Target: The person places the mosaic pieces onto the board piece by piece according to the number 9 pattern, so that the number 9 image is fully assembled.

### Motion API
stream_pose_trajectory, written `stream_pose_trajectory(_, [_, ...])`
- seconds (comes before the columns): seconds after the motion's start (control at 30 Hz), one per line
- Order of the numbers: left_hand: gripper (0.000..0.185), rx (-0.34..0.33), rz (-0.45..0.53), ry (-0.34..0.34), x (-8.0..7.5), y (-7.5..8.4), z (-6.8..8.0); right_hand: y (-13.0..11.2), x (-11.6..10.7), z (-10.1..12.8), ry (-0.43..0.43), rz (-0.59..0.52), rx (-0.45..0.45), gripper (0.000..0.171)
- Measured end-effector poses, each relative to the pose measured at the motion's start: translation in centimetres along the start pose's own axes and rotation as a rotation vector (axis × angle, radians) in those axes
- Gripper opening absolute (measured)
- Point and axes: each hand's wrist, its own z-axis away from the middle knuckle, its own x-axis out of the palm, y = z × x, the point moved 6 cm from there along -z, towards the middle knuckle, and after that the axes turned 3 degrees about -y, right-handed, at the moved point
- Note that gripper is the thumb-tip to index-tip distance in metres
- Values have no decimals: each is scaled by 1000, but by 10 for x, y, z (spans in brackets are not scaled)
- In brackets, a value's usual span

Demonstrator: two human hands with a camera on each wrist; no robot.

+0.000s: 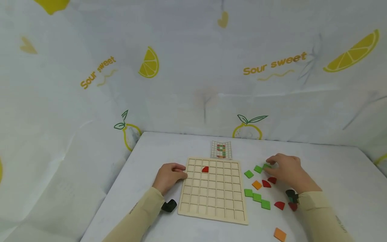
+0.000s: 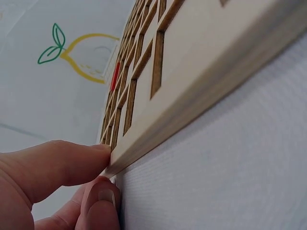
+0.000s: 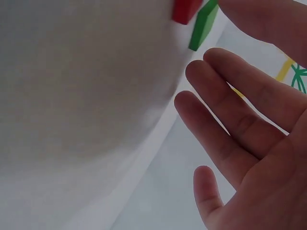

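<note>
A pale wooden grid board [image 1: 212, 192] lies on the white table, with one red quarter-circle tile [image 1: 205, 169] in a cell near its top. My left hand [image 1: 170, 176] pinches the board's left edge. In the left wrist view, the thumb [image 2: 72, 163] lies at the rim and curled fingers sit just under it. To the right of the board, my right hand [image 1: 285, 169] hovers over a green square tile [image 1: 266, 166]. The right wrist view shows fingers [image 3: 230, 105] spread and loosely bent, with a green tile [image 3: 204, 26] beyond the fingertips and nothing gripped.
A small pattern card [image 1: 221, 150] lies behind the board. Between board and right arm are several green squares [image 1: 248, 193], red quarter-circles [image 1: 279, 205] and orange squares [image 1: 280, 234]. A lemon-printed white cloth [image 1: 187, 74] hangs behind the table.
</note>
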Motion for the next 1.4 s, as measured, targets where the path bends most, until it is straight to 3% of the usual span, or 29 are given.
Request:
stream_pose_trajectory(0.4, [26, -8, 12, 6, -1, -3, 5, 10, 7, -5, -50, -6, 39, 39])
stream_pose_trajectory(1.4, [26, 3, 1, 3, -1, 3, 0, 15, 6, -3, -53, -21, 59, 34])
